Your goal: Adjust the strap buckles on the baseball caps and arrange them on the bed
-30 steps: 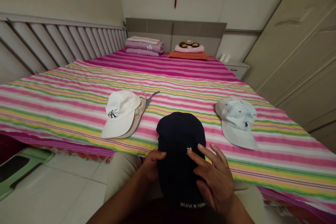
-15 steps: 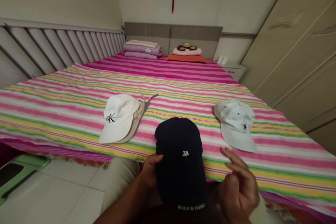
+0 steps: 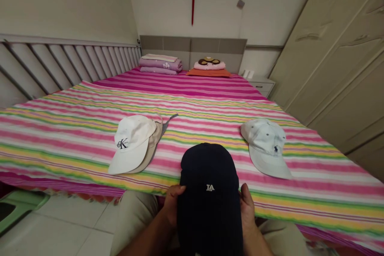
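Observation:
A dark navy cap [image 3: 210, 212] with small white letters is held upright at the bed's near edge, its brim toward me. My left hand [image 3: 174, 206] grips its left side, thumb on the front. On its right side my right hand [image 3: 247, 210] holds the cap too, with the fingers partly hidden behind it. To the left, a white cap [image 3: 135, 140] with black "CK" letters lies over a beige cap [image 3: 153, 144], and a grey strap sticks out. A pale cap [image 3: 265, 146] with a small dark emblem rests on the right.
The striped bedspread [image 3: 207, 118] covers the bed. Folded purple bedding [image 3: 159, 65] and a pink folded item [image 3: 209, 66] sit near the headboard [image 3: 219, 48]. A green stool [image 3: 25, 208] stands at lower left, a nightstand [image 3: 261, 85] at far right.
My right hand has moved left and taken hold of the navy cap's right side. The cap sits slightly lower, and the whole view has shifted a little.

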The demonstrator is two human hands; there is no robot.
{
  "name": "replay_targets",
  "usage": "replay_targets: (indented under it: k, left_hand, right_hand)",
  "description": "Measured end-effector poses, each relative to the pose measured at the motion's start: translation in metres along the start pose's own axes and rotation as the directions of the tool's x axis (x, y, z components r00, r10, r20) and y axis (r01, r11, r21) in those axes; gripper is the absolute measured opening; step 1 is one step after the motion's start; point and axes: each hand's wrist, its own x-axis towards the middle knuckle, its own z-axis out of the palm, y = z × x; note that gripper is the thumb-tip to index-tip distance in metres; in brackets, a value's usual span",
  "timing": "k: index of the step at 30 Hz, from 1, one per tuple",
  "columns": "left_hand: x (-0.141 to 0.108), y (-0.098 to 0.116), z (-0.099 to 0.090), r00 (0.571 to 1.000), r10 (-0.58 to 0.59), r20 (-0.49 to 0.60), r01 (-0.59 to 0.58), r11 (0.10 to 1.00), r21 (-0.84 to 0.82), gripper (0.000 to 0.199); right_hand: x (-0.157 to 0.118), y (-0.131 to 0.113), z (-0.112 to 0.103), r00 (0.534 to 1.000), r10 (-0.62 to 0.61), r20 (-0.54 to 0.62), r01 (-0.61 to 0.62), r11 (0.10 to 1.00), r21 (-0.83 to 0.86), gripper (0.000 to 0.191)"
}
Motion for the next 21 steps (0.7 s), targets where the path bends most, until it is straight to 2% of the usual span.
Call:
replay_targets:
  k: [2,6,12,17,21]
  left_hand:
    - [0.002,0.001,0.001,1.000,0.031,0.006,-0.031,1.000,-0.001,0.031]
    - [0.010,0.001,0.003,0.985,0.172,-0.007,-0.172,0.985,-0.016,0.024]
    - [0.021,0.002,0.005,0.993,0.116,-0.019,-0.117,0.992,-0.050,0.039]
    - [0.031,0.012,0.003,0.982,0.171,0.084,-0.167,0.985,-0.050,0.046]
    - [0.048,0.022,-0.001,0.978,0.155,0.139,-0.154,0.988,-0.020,0.048]
  right_hand:
    - [0.001,0.000,-0.001,1.000,0.004,-0.001,-0.004,1.000,-0.018,0.035]
    - [-0.001,-0.002,-0.002,1.000,-0.008,0.004,0.008,1.000,-0.026,0.036]
    - [-0.001,-0.001,-0.009,0.999,-0.024,-0.044,0.027,0.997,0.070,0.032]
    - [-0.008,0.017,-0.029,0.994,-0.100,-0.051,0.106,0.987,0.119,0.026]
    - [-0.016,0.025,-0.038,0.988,-0.139,-0.071,0.145,0.986,0.087,0.028]
